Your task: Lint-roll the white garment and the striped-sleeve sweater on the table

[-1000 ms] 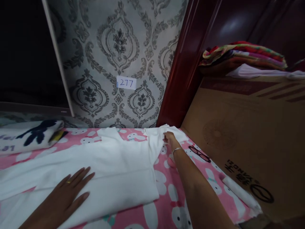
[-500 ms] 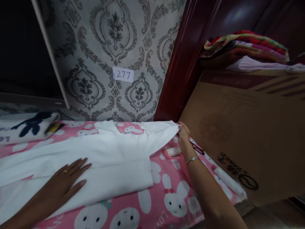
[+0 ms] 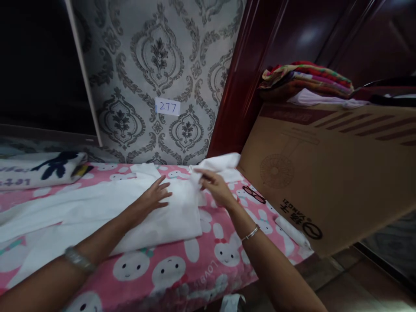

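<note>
A white shirt (image 3: pixel 107 203) lies spread and partly folded on a pink sheet printed with white rabbits. My left hand (image 3: pixel 151 200) is over the middle of it, fingers spread and holding nothing; whether the palm touches the cloth cannot be told. At the shirt's right end, my right hand (image 3: pixel 213 186) has its fingers closed on a lifted, blurred edge of the white cloth. Just behind that hand, a flap of white fabric (image 3: pixel 221 162) is raised near the wall.
Pink-framed glasses (image 3: pixel 254 194) and a white roll (image 3: pixel 294 232) lie to the right on the sheet (image 3: pixel 208 273). A large cardboard box (image 3: pixel 325 160) stands beside them, with folded cloths (image 3: pixel 308 78) on top. A patterned folded towel (image 3: pixel 42 171) sits below the dark screen (image 3: pixel 39 69).
My right hand has come left from the shirt's far right corner, drawing the cloth inward. My left hand has moved right and lifted off its earlier spot. The view has shifted slightly.
</note>
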Tool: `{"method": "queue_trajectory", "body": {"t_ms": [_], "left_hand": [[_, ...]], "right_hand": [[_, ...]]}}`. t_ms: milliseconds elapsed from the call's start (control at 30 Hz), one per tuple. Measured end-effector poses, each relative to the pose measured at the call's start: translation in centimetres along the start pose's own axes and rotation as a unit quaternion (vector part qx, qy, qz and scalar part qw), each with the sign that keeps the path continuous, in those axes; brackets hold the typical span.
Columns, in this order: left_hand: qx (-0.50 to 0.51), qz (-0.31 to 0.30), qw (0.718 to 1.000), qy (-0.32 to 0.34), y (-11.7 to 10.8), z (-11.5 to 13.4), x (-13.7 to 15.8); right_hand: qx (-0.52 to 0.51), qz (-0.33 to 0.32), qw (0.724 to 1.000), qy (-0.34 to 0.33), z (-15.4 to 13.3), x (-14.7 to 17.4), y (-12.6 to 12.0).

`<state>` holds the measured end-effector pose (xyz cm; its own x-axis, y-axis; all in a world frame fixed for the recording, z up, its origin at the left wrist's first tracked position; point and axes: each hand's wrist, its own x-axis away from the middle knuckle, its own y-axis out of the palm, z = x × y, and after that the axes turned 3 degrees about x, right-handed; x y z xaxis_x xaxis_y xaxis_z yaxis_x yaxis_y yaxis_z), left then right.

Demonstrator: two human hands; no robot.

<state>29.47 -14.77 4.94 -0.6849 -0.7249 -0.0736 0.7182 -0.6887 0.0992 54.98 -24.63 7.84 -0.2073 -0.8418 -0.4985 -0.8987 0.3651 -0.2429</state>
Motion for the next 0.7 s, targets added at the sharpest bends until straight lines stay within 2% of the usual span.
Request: {"method": "queue_trajectory", "body": {"t_ms": [33,67,100,167,200,267,333,400,467,533,600,700], "left_hand": [[0.097,-0.002,0.995,-0.01,2.1,0.8,-0.8],[0.172,0.0,0.985,-0.018,4.0,1.3,-1.5],[0.227,0.026,0.973,-0.037,5.4,1.6,-2.0],[0.282,0.101,0.951,-0.074,7.1,1.7,-2.6],[0.282,0.145,0.944,-0.089,7.3,1.7,-2.8],[0.254,0.212,0.939,-0.095,7.3,1.9,-3.2],[0.214,0.241,0.943,-0.078,7.1,2.6,-4.0],[0.183,0.234,0.953,-0.054,7.6,4.0,-5.0],[0.152,0.202,0.967,-0.029,9.1,5.6,-6.3],[0.12,0.162,0.98,-0.007,11.6,7.0,-7.8],[0.091,0.125,0.988,0.008,14.7,7.8,-9.3],[0.054,0.09,0.994,0.021,19.5,7.5,-11.5]], "right_hand": [[0.019,-0.079,0.997,-0.011,-0.4,0.9,0.7],[0.037,-0.12,0.992,-0.01,-0.4,1.9,1.0],[0.062,-0.123,0.99,-0.001,-0.1,3.0,0.7],[0.155,-0.045,0.986,0.035,1.2,5.3,-1.2],[0.225,0.009,0.973,0.058,2.1,6.4,-2.6],[0.379,0.084,0.914,0.117,4.0,8.8,-5.4],[0.48,0.089,0.854,0.181,5.6,10.9,-7.3],[0.513,0.068,0.826,0.223,6.8,12.6,-8.0],[0.502,0.067,0.833,0.225,7.6,13.6,-7.9],[0.458,0.105,0.857,0.212,8.1,14.3,-7.7],[0.391,0.182,0.879,0.206,8.2,14.9,-8.0],[0.3,0.33,0.873,0.197,7.7,16.6,-9.4]]}}
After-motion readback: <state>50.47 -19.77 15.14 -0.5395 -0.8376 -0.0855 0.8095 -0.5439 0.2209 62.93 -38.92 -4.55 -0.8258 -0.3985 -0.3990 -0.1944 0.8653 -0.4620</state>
